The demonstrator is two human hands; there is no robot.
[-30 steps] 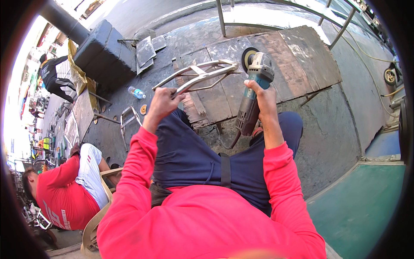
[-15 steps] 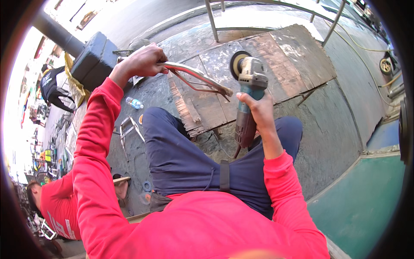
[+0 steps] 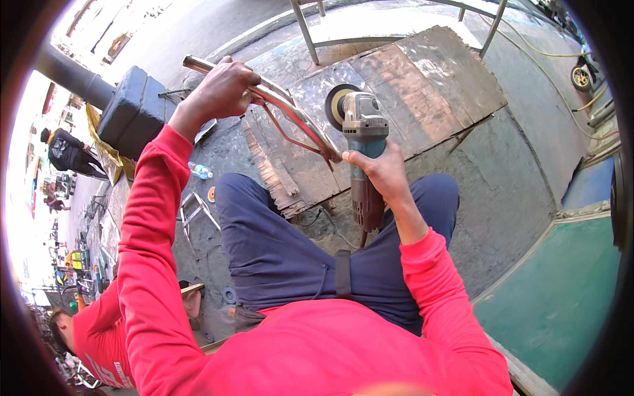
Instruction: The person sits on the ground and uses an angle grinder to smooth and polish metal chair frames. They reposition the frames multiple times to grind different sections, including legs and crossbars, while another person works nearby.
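Left hand [image 3: 221,92] grips the metal frame [image 3: 290,119], right hand [image 3: 380,171] clenches the angle grinder [image 3: 362,142] — steady the frame, keep the disc clear

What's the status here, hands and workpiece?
Left hand gripping metal tube frame, lifted off the board. Right hand holding angle grinder. Disc beside frame, contact unclear.

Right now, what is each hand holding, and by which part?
The left hand grips the metal tube frame near its upper end. The right hand holds the angle grinder by its body.
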